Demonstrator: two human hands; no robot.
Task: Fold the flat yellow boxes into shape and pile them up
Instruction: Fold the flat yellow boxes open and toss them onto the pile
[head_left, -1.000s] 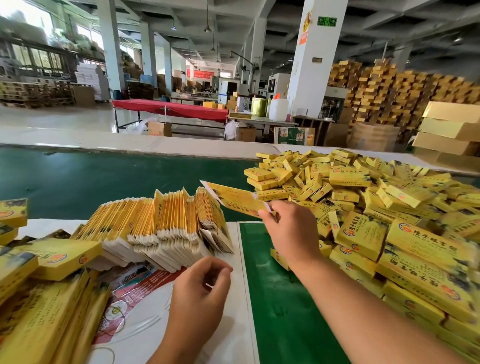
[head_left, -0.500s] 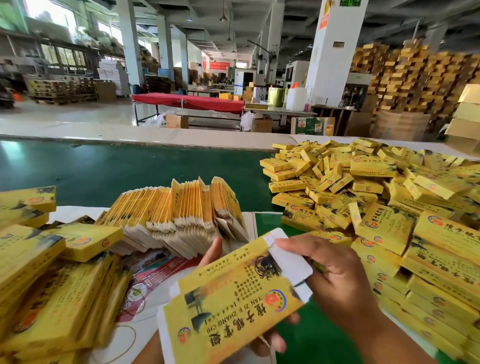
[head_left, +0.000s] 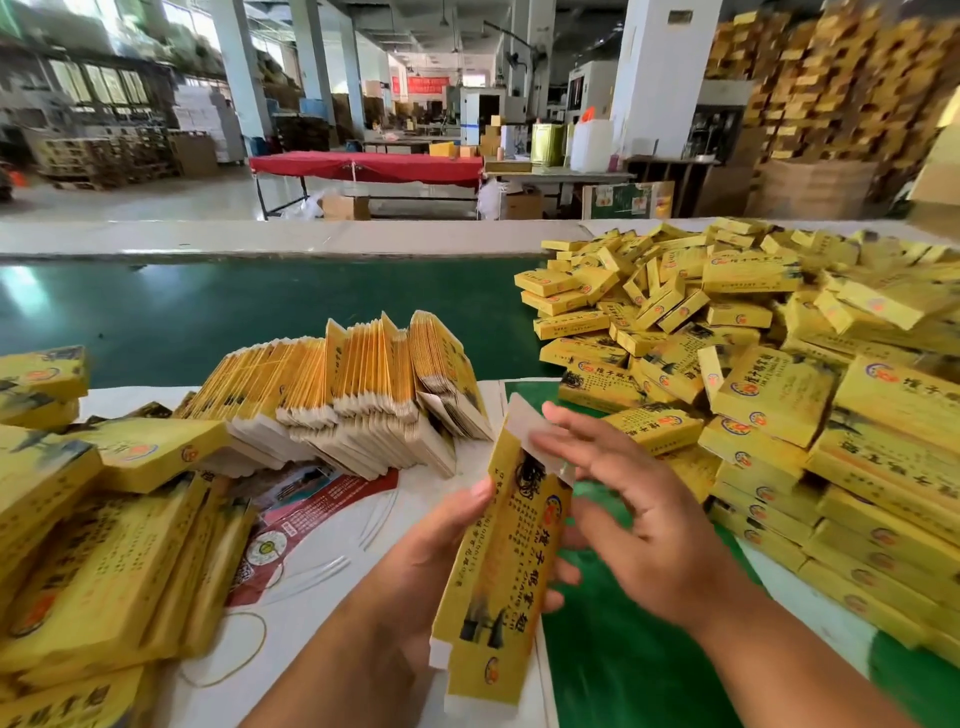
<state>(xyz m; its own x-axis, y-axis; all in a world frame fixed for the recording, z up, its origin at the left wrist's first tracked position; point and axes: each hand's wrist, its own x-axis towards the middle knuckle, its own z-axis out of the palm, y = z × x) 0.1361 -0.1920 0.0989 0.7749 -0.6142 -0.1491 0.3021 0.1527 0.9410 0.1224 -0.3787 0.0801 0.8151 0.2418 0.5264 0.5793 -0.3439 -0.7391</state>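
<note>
The left hand (head_left: 441, 561) is wrapped around one yellow box (head_left: 506, 566), thumb lying along its near-left edge and fingertips poking out past its right side, so the carton is clamped lengthwise between them. The box stands on edge, long axis running away from the person, already puffed out of flat, with a white end flap (head_left: 535, 434) sticking up at its far end. The right hand (head_left: 639, 525) is spread open, fingers straight and slightly blurred, the fingertips laid against that white flap; it grips nothing.

Taking the held box as the mark: just beyond it and to the left leans a fanned row of flat blanks (head_left: 353, 395), standing on their edges. Further left, and nearer the person, lies a slumped stack of yellow cartons (head_left: 104, 545). To the right spreads a big loose heap of folded boxes (head_left: 753, 364), running back and off the right edge. Under the box is a white sheet (head_left: 322, 597) with a printed red wrapper (head_left: 322, 499) on it and a rubber band (head_left: 249, 649), and to the right of the sheet a green surface (head_left: 623, 665), which also stretches away beyond the blanks as a broad green belt (head_left: 234, 312).

Far behind is a factory floor: a red-covered table (head_left: 363, 166), white pillars (head_left: 660, 78), and tall stacks of yellow-brown cartons (head_left: 831, 78) at the right.
</note>
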